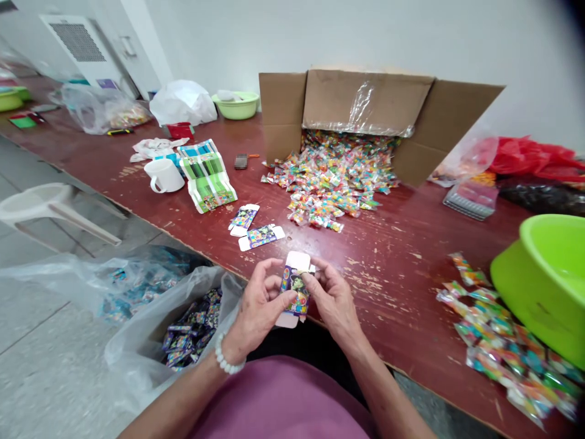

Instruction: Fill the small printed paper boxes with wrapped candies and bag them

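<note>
Between both hands, over the table's front edge, is a small purple printed candy box (298, 291) with white end flaps sticking out at top and bottom. My left hand (262, 299) grips its left side, thumb across the front. My right hand (333, 299) pinches its right side near the upper flap. Just beyond lie two more flattened purple boxes (261, 236), partly overlapping. A heap of wrapped candies (329, 183) spills from a cardboard carton (365, 103) lying on its side. Whether the held box contains anything is hidden.
A clear bag of purple boxes (192, 329) stands below at left, near a white plastic stool (59, 207). On the brown table (388, 244) are a white mug (164, 175), green printed sheets (208, 177), a green basin (539, 286) and loose candies (498, 329) at right.
</note>
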{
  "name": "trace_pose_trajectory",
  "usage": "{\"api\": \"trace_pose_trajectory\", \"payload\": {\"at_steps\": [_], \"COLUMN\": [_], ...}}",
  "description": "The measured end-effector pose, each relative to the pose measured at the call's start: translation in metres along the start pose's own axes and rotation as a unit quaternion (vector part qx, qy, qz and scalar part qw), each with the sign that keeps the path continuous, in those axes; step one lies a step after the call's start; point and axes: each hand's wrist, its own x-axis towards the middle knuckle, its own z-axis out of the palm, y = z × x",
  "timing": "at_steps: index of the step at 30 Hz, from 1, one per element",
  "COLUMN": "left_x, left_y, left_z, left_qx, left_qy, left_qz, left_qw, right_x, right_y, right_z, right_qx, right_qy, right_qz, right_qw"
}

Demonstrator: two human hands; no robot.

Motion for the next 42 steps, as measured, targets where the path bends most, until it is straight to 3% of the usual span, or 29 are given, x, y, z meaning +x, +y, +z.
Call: {"api": "trace_pose_trajectory", "payload": {"at_steps": [4,8,14,19,22,25,27,29,32,38,42], "left_x": [-0.003,-0.001,0.000,0.001,0.002,0.001,0.000,0.000,0.000,0.005,0.005], "left_y": [-0.003,-0.006,0.000,0.003,0.001,-0.001,-0.002,-0.003,-0.005,-0.007,-0.007], "left_z": [0.006,0.004,-0.002,-0.002,-0.003,-0.005,-0.005,-0.003,0.001,0.008,0.008], "left_qx": [-0.012,-0.033,-0.052,0.023,0.000,-0.054,-0.101,-0.132,-0.127,-0.061,-0.023], "left_qy": [-0.011,-0.037,-0.080,-0.068,-0.040,-0.050,-0.102,-0.145,-0.124,-0.090,-0.107], "left_qz": [0.019,0.027,-0.050,0.010,0.024,-0.029,-0.086,-0.143,-0.184,-0.156,-0.114], "left_qw": [1.000,0.998,0.994,0.997,0.999,0.997,0.986,0.970,0.967,0.982,0.988], "right_x": [-0.004,-0.006,0.003,0.011,0.011,0.007,0.004,0.001,-0.001,0.007,0.011], "right_y": [0.010,0.012,0.005,-0.001,-0.002,-0.001,0.000,-0.001,-0.006,-0.013,-0.017], "right_z": [0.008,0.006,-0.008,-0.008,-0.008,-0.009,-0.010,-0.011,-0.013,-0.013,-0.013], "right_qx": [0.068,0.028,-0.003,0.095,0.100,0.064,0.067,0.072,0.008,-0.046,-0.058], "right_qy": [0.044,0.033,-0.009,-0.020,-0.052,-0.058,-0.052,-0.086,-0.132,-0.106,-0.077], "right_qz": [-0.005,-0.049,0.007,0.048,0.047,0.008,-0.003,0.007,-0.019,0.002,0.028], "right_qw": [0.997,0.998,1.000,0.994,0.992,0.996,0.996,0.994,0.991,0.993,0.995]}}
